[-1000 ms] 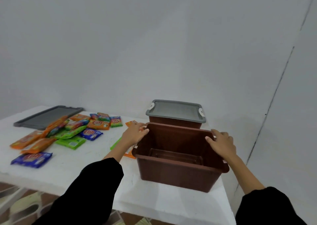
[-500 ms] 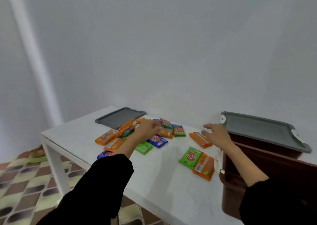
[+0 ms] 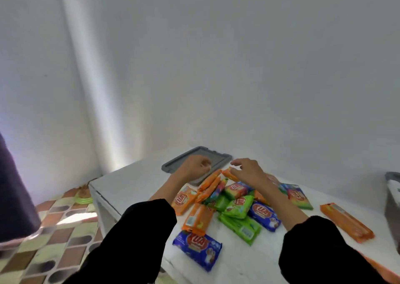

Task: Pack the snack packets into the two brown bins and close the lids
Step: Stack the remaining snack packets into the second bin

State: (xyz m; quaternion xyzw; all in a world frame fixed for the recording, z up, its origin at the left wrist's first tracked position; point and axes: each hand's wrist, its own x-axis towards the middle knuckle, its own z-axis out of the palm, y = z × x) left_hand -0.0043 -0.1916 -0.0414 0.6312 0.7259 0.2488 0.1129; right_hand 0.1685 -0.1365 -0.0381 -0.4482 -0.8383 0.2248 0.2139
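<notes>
The right hand [image 3: 249,172] has its fingers bent down over the top end of a slim orange packet [image 3: 230,174], fingertips at its crimped edge; through the blur I can't tell whether they pinch it or only touch. The left hand [image 3: 193,167] hangs just beside it with fingers curled in, above a flat grey lid [image 3: 220,157] with a raised rim, and I can't make out anything in it. Below both lies the heap of snack packets [image 3: 237,207], glossy pillow-shaped wrappers in orange, green and blue, overlapping. One blue packet [image 3: 197,246] sits near the table's front edge, and a long orange packet [image 3: 346,223] lies apart to the right. A grey-topped bin [image 3: 392,208] is cut off at the far right. The white table [image 3: 129,184] shows bare room on its left side; its corner stands over a patterned tile floor [image 3: 65,229] by plain pale walls.
</notes>
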